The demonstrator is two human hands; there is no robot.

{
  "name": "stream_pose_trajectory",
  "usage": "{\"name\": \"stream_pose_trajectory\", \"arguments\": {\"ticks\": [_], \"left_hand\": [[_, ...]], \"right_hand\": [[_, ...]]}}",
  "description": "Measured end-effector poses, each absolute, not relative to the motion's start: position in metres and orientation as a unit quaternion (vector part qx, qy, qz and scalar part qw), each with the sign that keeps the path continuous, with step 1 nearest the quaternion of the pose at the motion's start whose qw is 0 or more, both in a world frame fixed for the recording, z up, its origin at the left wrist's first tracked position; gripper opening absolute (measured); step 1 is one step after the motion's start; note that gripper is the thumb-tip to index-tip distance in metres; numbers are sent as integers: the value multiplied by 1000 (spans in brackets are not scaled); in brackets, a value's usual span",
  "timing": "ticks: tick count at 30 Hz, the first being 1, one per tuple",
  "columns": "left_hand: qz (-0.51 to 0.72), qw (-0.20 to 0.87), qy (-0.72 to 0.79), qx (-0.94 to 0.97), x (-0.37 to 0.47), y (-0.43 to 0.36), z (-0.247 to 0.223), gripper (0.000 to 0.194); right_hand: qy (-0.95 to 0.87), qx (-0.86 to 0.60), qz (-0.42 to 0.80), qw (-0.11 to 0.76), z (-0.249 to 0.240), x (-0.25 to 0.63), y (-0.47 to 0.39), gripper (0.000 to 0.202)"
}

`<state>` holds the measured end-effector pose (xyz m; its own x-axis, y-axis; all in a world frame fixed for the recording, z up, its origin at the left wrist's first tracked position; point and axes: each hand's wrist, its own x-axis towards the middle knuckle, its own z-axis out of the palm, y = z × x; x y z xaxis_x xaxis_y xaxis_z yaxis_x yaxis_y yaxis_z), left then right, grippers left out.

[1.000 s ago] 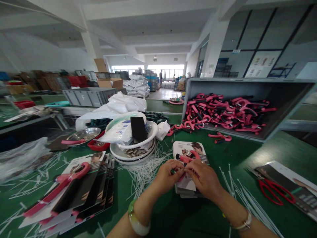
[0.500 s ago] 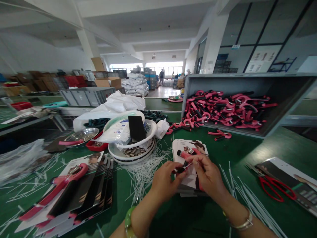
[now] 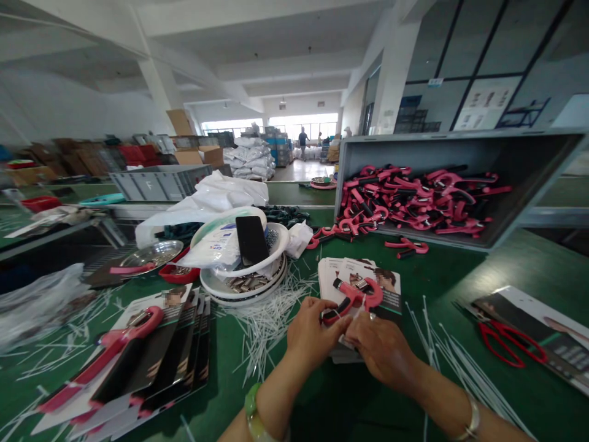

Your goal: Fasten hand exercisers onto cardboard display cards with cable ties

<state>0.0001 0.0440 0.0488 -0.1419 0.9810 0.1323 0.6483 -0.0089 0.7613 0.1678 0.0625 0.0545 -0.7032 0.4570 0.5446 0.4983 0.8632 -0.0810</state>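
Note:
A pink-and-black hand grip exerciser (image 3: pixel 375 294) with a metal spring lies on a printed card (image 3: pixel 390 288), on top of a stack of cards. My left hand (image 3: pixel 310 328) is closed around its handle end, thumb and fingers pinching there. A white cable tie (image 3: pixel 339 312) shows at the handles between my hands. My right hand (image 3: pixel 384 347) is closed beside it, fingers pinched at the tie; its fingertips are partly hidden. More cable ties (image 3: pixel 464 362) lie right of my right hand, and a further pile (image 3: pixel 264 325) lies left of my left hand.
At left are several cards with grip exercisers (image 3: pixel 115 350). Bowls with metal parts and a phone (image 3: pixel 252 240) stand behind. A grey crate (image 3: pixel 529 184) of grip exercisers lies tipped at back right; one loose exerciser (image 3: pixel 407 247) is before it. Red-handled scissors (image 3: pixel 510 344) lie right.
My right hand has turned and moved down toward me, its fingers curling in. The grip exerciser is now more exposed on the card, and the card sits farther right.

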Motion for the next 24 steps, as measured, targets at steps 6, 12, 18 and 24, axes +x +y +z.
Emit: {"name": "stream_pose_trajectory", "arguments": {"ticks": [6,12,18,24], "left_hand": [[364,228,663,614,6,49,49,29],[368,223,655,621,4,50,48,27],[349,159,675,630,8,46,40,27],[336,148,684,630,9,43,39,26]], "right_hand": [[-890,-260,-27,374,50,174,64,23],[-909,-259,-29,324,45,169,57,25],[-876,-399,-33,269,58,236,81,26],[-711,-692,-100,70,16,413,130,16]]}}
